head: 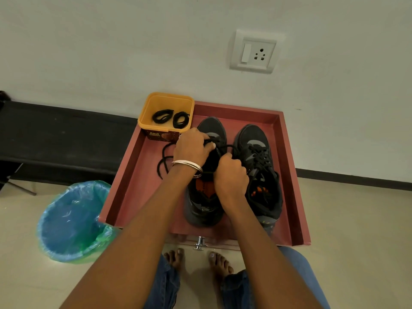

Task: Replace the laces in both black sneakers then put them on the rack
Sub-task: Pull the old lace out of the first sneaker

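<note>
You are working left black mesh sneaker (204, 210) under both hands in red wooden tray (289, 175). Left hand (191, 148) pinching black lace (163, 162); right hand (230, 175) curling round lace too. Keep pulling evenly, eyelet by eyelet; replacement coiled black laces (170, 118) waiting beyond left hand.

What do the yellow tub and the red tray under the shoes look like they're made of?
Yellow tub: looks like thin moulded plastic, smooth and slightly glossy, with rounded corners and a printed label on its side. Red tray: probably painted wood or board, matte, with flat, square-edged walls and a metal knob on the front.
</note>
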The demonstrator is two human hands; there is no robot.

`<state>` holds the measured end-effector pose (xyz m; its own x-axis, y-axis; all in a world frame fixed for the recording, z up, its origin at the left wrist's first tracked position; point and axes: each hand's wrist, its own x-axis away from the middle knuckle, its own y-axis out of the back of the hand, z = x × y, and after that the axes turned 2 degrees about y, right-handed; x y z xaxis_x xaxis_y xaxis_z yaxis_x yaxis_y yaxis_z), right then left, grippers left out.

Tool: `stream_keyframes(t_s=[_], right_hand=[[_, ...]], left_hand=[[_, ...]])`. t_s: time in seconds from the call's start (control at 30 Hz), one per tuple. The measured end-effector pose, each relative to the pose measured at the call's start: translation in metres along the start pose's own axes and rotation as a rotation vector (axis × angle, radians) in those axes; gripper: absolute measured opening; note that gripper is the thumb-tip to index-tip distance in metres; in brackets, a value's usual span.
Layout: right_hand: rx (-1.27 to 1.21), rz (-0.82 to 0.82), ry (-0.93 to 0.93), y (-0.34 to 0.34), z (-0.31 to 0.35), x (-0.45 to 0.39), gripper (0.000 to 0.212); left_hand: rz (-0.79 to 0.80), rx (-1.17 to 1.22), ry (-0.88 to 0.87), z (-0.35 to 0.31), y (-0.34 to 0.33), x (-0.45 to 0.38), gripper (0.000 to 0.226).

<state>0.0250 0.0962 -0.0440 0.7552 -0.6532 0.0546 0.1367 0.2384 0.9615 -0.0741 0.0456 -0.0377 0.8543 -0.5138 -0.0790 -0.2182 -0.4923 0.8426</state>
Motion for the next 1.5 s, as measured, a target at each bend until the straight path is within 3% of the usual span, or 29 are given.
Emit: stream_keyframes(t_s=[0.2, 0.3, 0.43, 0.5, 0.57, 0.73, 0.8, 1.03, 1.1, 1.2, 1.27, 1.33, 1.4, 1.5], right_hand=[[-0.008, 0.000, -0.006, 0.002, 0.001, 0.001, 0.020], [-0.007, 0.002, -0.010, 0.002, 0.002, 0.001, 0.017], [-0.006, 0.004, -0.008, 0.001, 0.003, 0.001, 0.016], [-0.009, 0.003, -0.005, 0.001, 0.003, 0.001, 0.015], [-0.009, 0.004, -0.006, 0.002, 0.002, 0.001, 0.016], [-0.009, 0.000, 0.001, 0.002, 0.002, 0.001, 0.016], [-0.011, 0.008, -0.003, 0.002, 0.002, 0.002, 0.016], [-0.022, 0.021, -0.022, 0.003, 0.002, 0.002, 0.019], [-0.018, 0.018, -0.022, 0.003, 0.002, 0.002, 0.018], [-0.013, 0.006, -0.020, 0.002, 0.002, 0.001, 0.016], [-0.009, 0.003, -0.016, 0.001, 0.003, 0.001, 0.015], [-0.007, 0.005, -0.013, 0.000, 0.004, 0.000, 0.016], [-0.008, 0.002, -0.012, 0.000, 0.005, 0.000, 0.018], [-0.010, 0.010, -0.020, 0.001, 0.004, 0.000, 0.020]], left_hand=[[-0.120, 0.363, 0.201, 0.003, 0.006, -0.002, 0.026], [-0.308, 0.831, 0.328, 0.009, 0.023, -0.004, 0.029], [-0.396, 1.559, 0.363, 0.013, 0.049, -0.003, 0.032], [-0.395, 1.634, 0.406, 0.014, 0.048, -0.003, 0.031], [-0.353, 1.405, 0.380, 0.013, 0.042, -0.003, 0.029], [-0.032, 0.254, 0.046, 0.012, 0.014, -0.002, 0.023], [0.088, 0.056, 0.021, 0.005, 0.007, 0.002, 0.023], [0.030, -0.105, 0.162, -0.010, 0.001, 0.006, 0.026], [-0.010, 0.138, 0.235, -0.006, 0.003, 0.007, 0.019], [-0.080, 0.885, 0.510, 0.002, 0.024, 0.002, 0.020], [-0.155, 1.043, 0.544, 0.017, 0.038, -0.003, 0.017], [-0.181, 0.894, 0.482, 0.031, 0.040, -0.003, 0.010], [-0.090, 0.672, 0.366, 0.029, 0.034, 0.002, 0.006], [0.085, 0.177, 0.109, 0.010, 0.021, 0.008, 0.026]])
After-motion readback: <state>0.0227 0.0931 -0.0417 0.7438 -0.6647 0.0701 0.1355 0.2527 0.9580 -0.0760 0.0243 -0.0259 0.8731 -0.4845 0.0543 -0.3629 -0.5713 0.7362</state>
